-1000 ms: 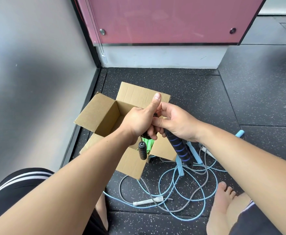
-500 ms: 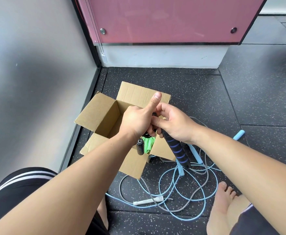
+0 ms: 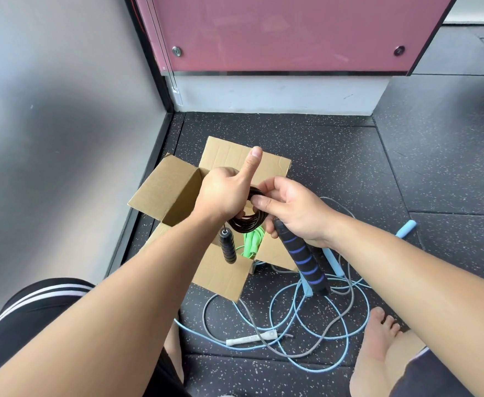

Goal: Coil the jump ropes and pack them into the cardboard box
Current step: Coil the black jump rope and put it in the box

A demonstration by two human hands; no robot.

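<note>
Above the open cardboard box [image 3: 166, 190], both hands hold a black jump rope wound into a small coil [image 3: 248, 222]. My left hand [image 3: 223, 193] grips the coil with the thumb pointing up. My right hand [image 3: 289, 207] pinches the coil's right side and also holds one black handle with blue rings [image 3: 302, 259], which points down to the right. The other black handle [image 3: 227, 245] dangles below the coil. A green jump rope [image 3: 250, 242] lies inside the box.
A light blue rope [image 3: 349, 362] and a grey rope [image 3: 301, 351] lie tangled on the speckled black floor right of the box, with a white handle [image 3: 249, 338] and blue handles [image 3: 405, 228]. My bare foot [image 3: 378, 339] is beside them. A grey wall stands left, a pink panel behind.
My hands have parted a little, so the black coil now shows between them. The blue-ringed handle has swung slightly toward the right.
</note>
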